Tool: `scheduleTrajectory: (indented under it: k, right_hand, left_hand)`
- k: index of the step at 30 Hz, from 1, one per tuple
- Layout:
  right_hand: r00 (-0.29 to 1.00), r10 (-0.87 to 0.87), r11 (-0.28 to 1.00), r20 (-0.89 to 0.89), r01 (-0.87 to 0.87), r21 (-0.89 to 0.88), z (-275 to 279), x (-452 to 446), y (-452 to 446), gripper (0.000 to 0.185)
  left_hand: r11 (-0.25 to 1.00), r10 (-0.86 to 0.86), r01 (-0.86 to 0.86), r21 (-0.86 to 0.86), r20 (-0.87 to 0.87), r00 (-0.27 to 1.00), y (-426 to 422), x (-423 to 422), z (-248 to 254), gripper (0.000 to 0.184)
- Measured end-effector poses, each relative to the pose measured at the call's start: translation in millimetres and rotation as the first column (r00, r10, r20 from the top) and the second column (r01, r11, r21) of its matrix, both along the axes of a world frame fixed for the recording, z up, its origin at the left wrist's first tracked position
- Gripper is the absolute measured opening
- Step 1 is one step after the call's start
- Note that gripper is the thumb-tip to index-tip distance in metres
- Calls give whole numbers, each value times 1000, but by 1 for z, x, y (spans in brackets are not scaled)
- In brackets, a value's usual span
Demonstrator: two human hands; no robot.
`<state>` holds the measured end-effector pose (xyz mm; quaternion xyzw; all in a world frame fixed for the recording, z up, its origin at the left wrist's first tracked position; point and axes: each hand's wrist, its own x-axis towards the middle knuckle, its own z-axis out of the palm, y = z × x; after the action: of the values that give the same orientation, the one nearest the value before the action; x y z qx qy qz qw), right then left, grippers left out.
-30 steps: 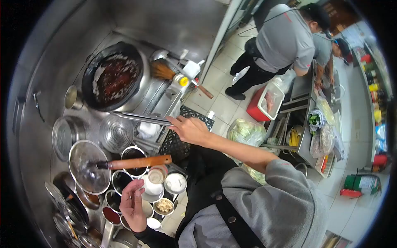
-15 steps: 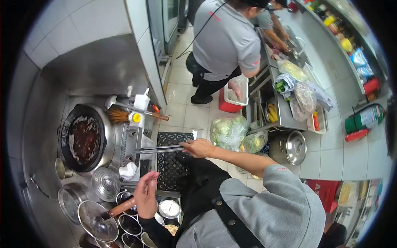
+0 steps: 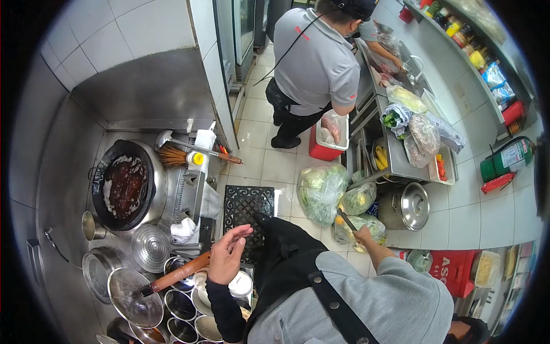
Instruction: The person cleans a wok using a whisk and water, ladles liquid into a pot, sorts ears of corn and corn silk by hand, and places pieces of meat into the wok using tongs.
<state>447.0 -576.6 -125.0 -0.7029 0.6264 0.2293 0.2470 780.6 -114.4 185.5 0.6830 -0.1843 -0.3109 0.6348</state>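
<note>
My left hand (image 3: pixel 227 257) is open, palm turned up and fingers stretched out, holding nothing. Right beside it lies the wooden handle (image 3: pixel 177 274) of a wide round utensil (image 3: pixel 136 304). My right hand (image 3: pixel 362 236) is closed around a pair of tongs (image 3: pixel 346 220), seen nearly end-on and dark. The tongs point toward bagged greens (image 3: pixel 358 198) on the floor. Left of my hands, a wok (image 3: pixel 150 200) on the stove holds dark red sauce (image 3: pixel 125 182) with pale froth at its edges. A perforated skimmer (image 3: pixel 150 248) rests near the wok.
Several metal pots (image 3: pixel 182 304) crowd below my left hand. A long ladle (image 3: pixel 200 148) lies by a bamboo brush (image 3: pixel 172 156). A co-worker (image 3: pixel 315 63) stands ahead beside a red cooler (image 3: pixel 327 150); another person's hand is at the sink. A lidded pot (image 3: pixel 395 212) sits right.
My right hand has swung the tongs away to the right, from over the black mat toward the bagged greens. My left hand has shifted slightly right and up, showing more of the wooden handle.
</note>
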Motion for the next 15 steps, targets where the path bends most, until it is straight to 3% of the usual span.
scheduleTrajectory:
  k: [2, 5, 6, 8, 9, 10, 11, 12, 13, 15]
  right_hand:
    - [992, -128, 992, -19, 128, 23, 3, -8, 5, 56]
    - [993, 112, 993, 38, -114, 39, -19, -9, 0, 55]
    - [974, 208, 978, 87, -210, 12, -60, -20, -14, 58]
    - [875, 481, 867, -60, -485, -112, -91, -8, -30, 57]
    - [873, 469, 872, 132, -435, -224, -72, 5, -18, 60]
    - [902, 408, 910, 139, -414, 13, -25, 38, -15, 61]
    - [856, 488, 872, 174, -485, -59, -17, 53, -13, 59]
    - [854, 511, 853, 97, -489, -182, -12, 67, -12, 57]
    - [874, 477, 878, 88, -477, -21, 9, 86, -14, 58]
    - [863, 500, 866, 69, -498, -45, 30, 104, -15, 58]
  left_hand:
    - [1000, -8, 7, -5, -55, 998, -2, 1, -11, 32]
    - [999, -54, 53, -9, -107, 993, -14, 5, -40, 32]
    - [997, -80, 81, 14, -64, 995, -19, 7, -57, 32]
    - [992, -124, 124, 17, -36, 992, -30, 10, -67, 31]
    - [990, -142, 142, 2, -33, 989, -35, 10, -58, 30]
    - [985, -161, 163, 59, -30, 986, -39, 9, -47, 30]
    - [983, -182, 181, 40, -2, 983, -40, 9, -47, 30]
    - [980, -189, 191, 64, -34, 981, -41, 10, -46, 31]
    - [982, -182, 185, 40, -66, 981, -43, 10, -41, 31]
    - [980, -199, 200, 1, -82, 976, -47, 11, -45, 31]
